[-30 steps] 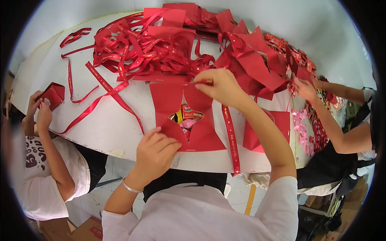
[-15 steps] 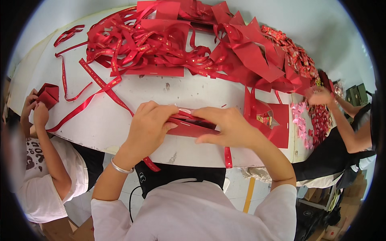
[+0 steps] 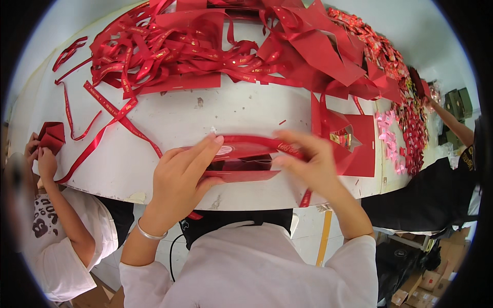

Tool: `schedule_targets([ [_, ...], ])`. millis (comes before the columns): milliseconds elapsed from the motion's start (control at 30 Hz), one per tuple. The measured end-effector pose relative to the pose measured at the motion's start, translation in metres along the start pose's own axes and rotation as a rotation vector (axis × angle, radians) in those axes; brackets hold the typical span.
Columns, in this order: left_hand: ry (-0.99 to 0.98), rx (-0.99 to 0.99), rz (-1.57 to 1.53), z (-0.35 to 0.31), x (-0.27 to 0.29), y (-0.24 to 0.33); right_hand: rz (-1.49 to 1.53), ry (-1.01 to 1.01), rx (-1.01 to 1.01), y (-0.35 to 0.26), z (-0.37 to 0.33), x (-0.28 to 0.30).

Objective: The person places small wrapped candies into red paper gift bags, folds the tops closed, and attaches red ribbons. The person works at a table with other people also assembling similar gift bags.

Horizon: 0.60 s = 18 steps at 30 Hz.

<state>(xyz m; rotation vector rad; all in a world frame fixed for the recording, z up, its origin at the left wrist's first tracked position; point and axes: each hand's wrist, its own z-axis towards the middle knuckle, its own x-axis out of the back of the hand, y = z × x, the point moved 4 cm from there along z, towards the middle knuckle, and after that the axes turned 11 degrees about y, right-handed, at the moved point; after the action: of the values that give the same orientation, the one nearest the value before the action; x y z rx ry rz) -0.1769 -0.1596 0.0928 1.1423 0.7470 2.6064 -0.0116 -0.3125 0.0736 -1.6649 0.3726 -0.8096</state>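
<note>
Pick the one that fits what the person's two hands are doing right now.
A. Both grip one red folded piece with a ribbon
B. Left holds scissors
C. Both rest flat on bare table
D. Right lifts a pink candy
A: the left hand and right hand grip opposite ends of the red folded piece, the ribbon arching over it.

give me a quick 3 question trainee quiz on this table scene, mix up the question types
1. True or false: both hands hold the folded red paper piece at the table's near edge.
2. Multiple choice: the heap of red ribbons lies A) on the floor, B) at the far side of the white table, C) in a box.
3. Fill in: the left hand wears a silver ____ at the wrist.

Key:
1. True; the right hand grips its other end.
2. B
3. bracelet
</note>
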Motion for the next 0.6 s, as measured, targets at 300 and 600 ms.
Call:
schedule_targets([
  [300,-0.145,0.016,-0.019,0.007,0.002,-0.004,-0.537,-0.157,0.362,-0.003,-0.018,-0.028],
  [600,-0.097,-0.001,-0.013,-0.010,0.005,-0.005,-0.341,-0.163,0.307,-0.050,0.039,0.024],
])
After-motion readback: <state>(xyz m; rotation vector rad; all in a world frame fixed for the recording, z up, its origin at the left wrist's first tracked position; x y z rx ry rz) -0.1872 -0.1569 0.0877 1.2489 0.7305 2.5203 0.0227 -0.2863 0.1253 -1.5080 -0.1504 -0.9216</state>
